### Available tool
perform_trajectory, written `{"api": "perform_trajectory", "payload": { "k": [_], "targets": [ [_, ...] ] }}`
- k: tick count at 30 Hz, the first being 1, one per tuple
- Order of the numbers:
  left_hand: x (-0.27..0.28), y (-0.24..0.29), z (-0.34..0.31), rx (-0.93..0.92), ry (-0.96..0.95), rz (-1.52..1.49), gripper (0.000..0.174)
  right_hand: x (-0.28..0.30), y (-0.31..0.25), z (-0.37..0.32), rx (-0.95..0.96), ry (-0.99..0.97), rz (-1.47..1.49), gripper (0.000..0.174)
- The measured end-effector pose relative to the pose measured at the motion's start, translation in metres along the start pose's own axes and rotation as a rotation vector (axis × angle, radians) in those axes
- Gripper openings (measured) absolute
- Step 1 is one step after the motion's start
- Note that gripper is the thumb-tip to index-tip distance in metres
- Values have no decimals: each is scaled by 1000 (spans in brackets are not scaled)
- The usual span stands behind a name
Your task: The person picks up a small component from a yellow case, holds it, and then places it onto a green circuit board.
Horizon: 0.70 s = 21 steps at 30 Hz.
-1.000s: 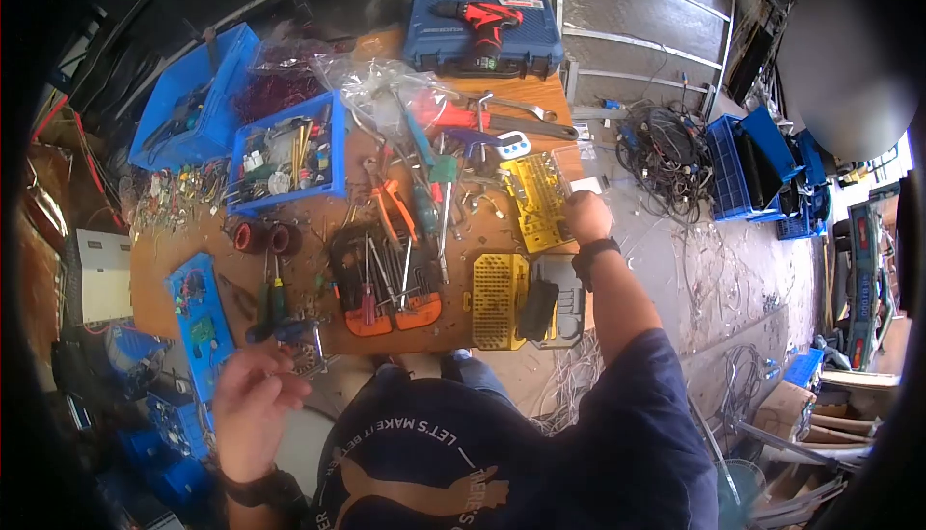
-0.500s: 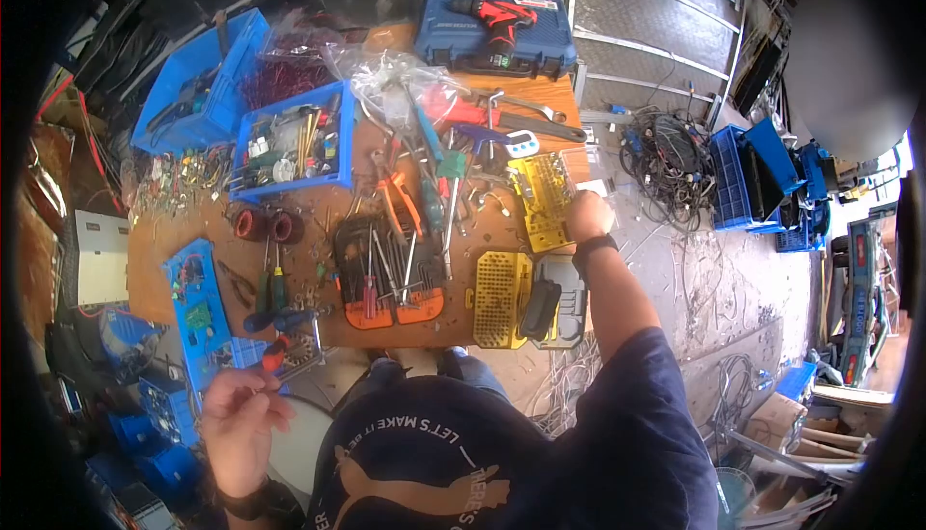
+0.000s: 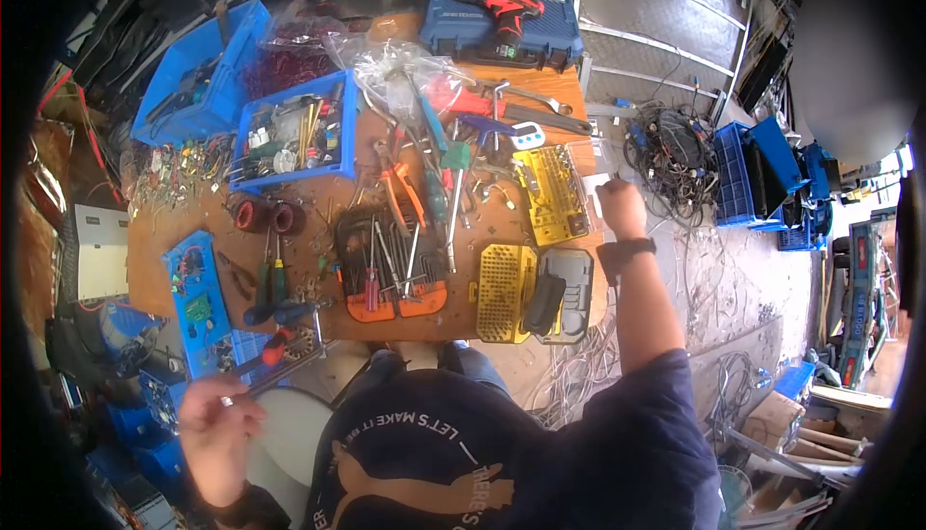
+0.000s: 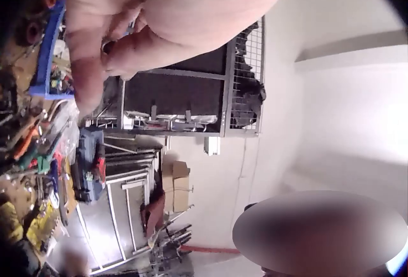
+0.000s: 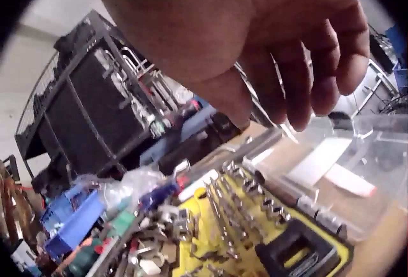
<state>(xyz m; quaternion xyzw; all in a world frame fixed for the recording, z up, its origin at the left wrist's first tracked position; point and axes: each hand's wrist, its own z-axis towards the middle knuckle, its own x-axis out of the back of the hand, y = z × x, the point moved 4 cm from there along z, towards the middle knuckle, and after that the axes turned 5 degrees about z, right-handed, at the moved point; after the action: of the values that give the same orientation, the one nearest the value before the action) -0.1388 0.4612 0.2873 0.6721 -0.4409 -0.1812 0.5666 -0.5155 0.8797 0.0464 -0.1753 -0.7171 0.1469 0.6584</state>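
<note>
My left hand (image 3: 217, 429) is raised off the table's near left edge, its fingers curled and pinching a small shiny metal piece (image 3: 227, 401). In the left wrist view that hand (image 4: 146, 15) fills the top, and its fingers hide most of the piece. Over the right side of the table, my right hand (image 3: 622, 210) hovers beside a yellow bit set (image 3: 554, 192). The right wrist view shows this hand (image 5: 274, 54) with loose fingers and nothing between them, above the set's clear lid (image 5: 389, 156). Rows of metal bits and sockets (image 5: 236, 207) fill the yellow tray.
Nearer me lies a yellow drill-bit case (image 3: 503, 294) with a grey half (image 3: 574, 323). An orange-black hex key set (image 3: 371, 303), pliers (image 3: 400, 197) and screwdrivers crowd the middle. Blue bins (image 3: 294, 135) stand left. A red drill (image 3: 509, 14) rests on a blue case (image 3: 449, 24) behind.
My right hand has lifted off the bit set's right edge and moved outward over the clear lid. The left hand has drifted down and left with the small metal piece. The view has shifted slightly.
</note>
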Motion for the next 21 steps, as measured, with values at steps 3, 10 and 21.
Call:
{"api": "perform_trajectory", "payload": {
  "k": [3,10,21],
  "targets": [
    [28,4,-2,-56,108,112,18,24,18,-19,63,150,232,23],
    [102,-2,-5,-131,278,248,21,28,19,-85,61,178,427,25],
    [226,-76,35,-31,353,33,27,18,-14,-153,212,73,388,26]
  ]
}}
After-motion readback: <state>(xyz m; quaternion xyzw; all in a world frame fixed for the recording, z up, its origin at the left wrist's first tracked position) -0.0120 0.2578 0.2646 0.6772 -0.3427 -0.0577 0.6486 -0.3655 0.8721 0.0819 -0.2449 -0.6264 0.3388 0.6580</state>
